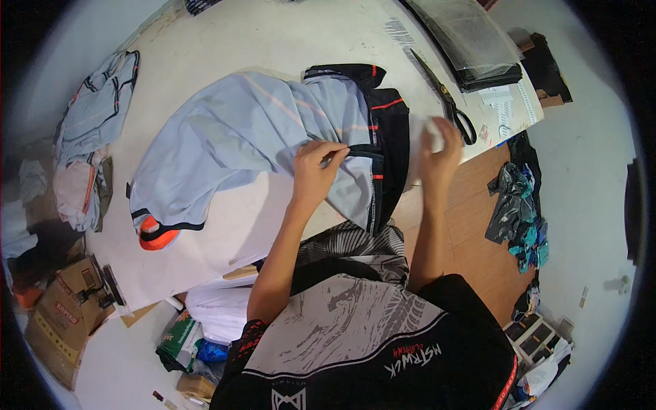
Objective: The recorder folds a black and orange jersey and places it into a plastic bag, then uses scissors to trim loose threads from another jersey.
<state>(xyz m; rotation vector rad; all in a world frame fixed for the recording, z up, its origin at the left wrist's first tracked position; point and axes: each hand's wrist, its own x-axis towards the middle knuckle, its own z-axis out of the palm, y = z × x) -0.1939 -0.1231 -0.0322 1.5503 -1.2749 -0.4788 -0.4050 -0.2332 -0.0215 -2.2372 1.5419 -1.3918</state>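
Head view, white table filled much of the scene, pale grey garment lay on it, black scissors rested at right, left hand pinched the garment's dark strip, blurred right hand hovered near the scissors, its grip impossible to tell.

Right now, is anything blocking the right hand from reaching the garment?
Nothing visible stands between the right hand and the garment; the black scissors lie beyond its fingertips, outside that gap.
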